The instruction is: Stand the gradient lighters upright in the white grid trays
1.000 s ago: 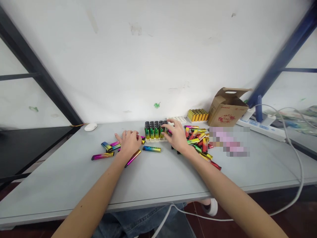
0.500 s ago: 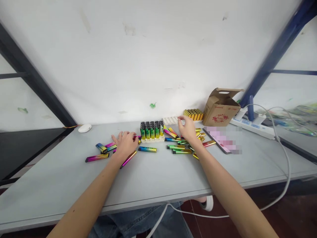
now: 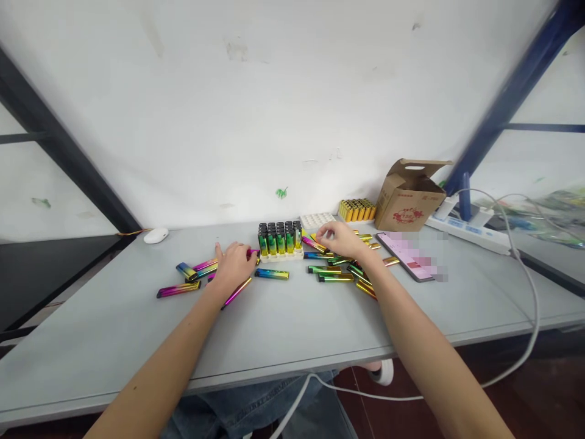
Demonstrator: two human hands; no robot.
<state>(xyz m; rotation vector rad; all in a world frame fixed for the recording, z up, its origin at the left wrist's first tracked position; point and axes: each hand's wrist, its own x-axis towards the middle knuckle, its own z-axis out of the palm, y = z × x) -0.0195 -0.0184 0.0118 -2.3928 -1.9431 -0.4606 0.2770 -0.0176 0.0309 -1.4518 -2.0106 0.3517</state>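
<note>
Two-tone metallic lighters with black tops, green shading to yellow (image 3: 281, 240), stand upright in rows in a low white holed tray (image 3: 282, 257) at the middle of the grey worktop (image 3: 292, 323), toward its far side. Left of them, the left hand (image 3: 235, 265) lies palm down over a loose pile of lighters, its forearm slanting in from the near left; the fingers are bent, one set apart to the left. A magenta lighter end shows by its right side, but I cannot tell whether it is gripped. Between the hands lies a blue-and-yellow lighter (image 3: 272, 274).

The right hand (image 3: 342, 239) is above the far left part of the right-hand heap of lighters (image 3: 336, 277), wrist bent leftward, forearm reaching from the near right. Its thumb and fingertips are narrowly apart or touching; I cannot tell whether they pinch anything. Beyond it sits a second white holed tray (image 3: 317, 219), left of upright yellow cylinders (image 3: 358, 210).
</note>
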